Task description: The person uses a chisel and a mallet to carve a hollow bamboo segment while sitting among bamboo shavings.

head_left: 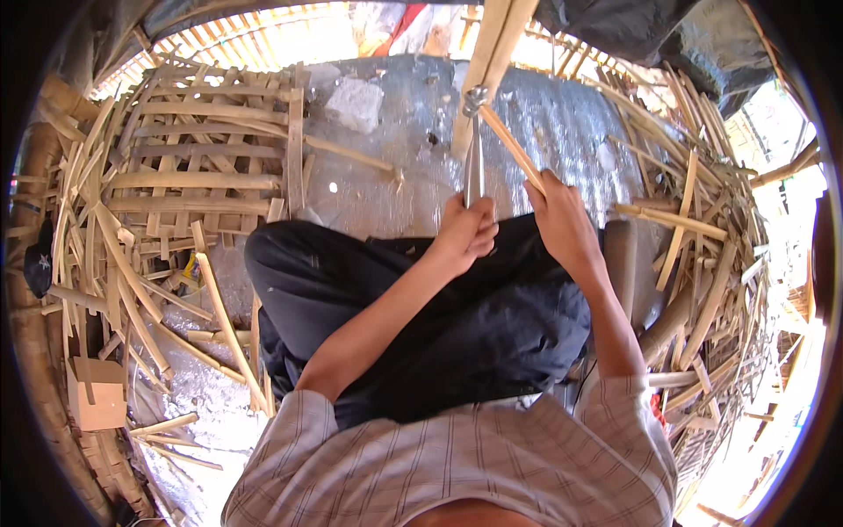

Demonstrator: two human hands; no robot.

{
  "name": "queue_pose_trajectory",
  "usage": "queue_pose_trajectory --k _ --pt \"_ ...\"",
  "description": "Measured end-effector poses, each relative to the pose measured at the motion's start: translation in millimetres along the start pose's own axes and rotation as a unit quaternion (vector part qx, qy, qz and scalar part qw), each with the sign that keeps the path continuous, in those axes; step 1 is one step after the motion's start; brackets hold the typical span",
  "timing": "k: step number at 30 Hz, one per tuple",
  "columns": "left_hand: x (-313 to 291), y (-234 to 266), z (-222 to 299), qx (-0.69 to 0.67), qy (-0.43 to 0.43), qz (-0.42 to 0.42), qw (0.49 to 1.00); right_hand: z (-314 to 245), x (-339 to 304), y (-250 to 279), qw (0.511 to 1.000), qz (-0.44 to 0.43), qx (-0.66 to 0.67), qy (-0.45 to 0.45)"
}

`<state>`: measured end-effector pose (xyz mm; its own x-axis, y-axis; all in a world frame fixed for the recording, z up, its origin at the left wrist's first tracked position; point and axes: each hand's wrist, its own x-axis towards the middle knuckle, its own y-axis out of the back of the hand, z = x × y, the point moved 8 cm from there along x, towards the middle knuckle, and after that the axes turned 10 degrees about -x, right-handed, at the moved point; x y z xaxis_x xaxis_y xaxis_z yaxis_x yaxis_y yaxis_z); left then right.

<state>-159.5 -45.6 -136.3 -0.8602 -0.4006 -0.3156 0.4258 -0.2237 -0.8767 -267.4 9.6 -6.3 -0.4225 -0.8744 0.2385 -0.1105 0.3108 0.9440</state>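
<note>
My left hand (465, 235) is closed around the lower end of a shiny, tapered metal tool (474, 162), whose exact kind I cannot make out. The tool points away from me, up to a grey metal knob or fitting (475, 97) against a wooden beam (499, 48). In my right hand (562, 220) is a thin bamboo stick (511, 145), gripped near its lower end. The stick slants up and left, its far tip at or beside the fitting. Both hands are above my crossed legs in black trousers (421, 325).
Woven bamboo lattice (198, 154) stands at the left, with loose bamboo strips (224, 316) near it. A dense bamboo pile (711, 290) lines the right. A pale block (355, 104) rests on the grey sheet (351, 198) ahead. A cardboard box (97, 395) is at lower left.
</note>
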Motion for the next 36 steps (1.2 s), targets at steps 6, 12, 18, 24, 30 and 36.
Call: queue_pose_trajectory --k 6,12,18,24,30,36 --pt "7 -10 4 -0.025 -0.010 -0.018 0.999 -33 2 106 0.967 0.176 0.161 -0.090" --pt "8 -5 10 -0.013 -0.017 -0.010 1.000 18 0 -16 0.999 0.004 -0.030 0.016" --pt "6 1 7 -0.030 -0.018 -0.013 0.999 -14 9 71 0.996 0.054 0.023 -0.072" --pt "10 -8 6 -0.012 -0.007 -0.013 1.000 9 0 30 0.984 0.161 0.035 -0.074" --pt "17 -2 11 -0.005 -0.019 -0.002 1.000 5 3 24 0.998 0.020 0.014 -0.054" --pt "13 -4 7 -0.019 -0.017 -0.007 1.000 -4 3 83 0.939 0.280 0.183 -0.086"
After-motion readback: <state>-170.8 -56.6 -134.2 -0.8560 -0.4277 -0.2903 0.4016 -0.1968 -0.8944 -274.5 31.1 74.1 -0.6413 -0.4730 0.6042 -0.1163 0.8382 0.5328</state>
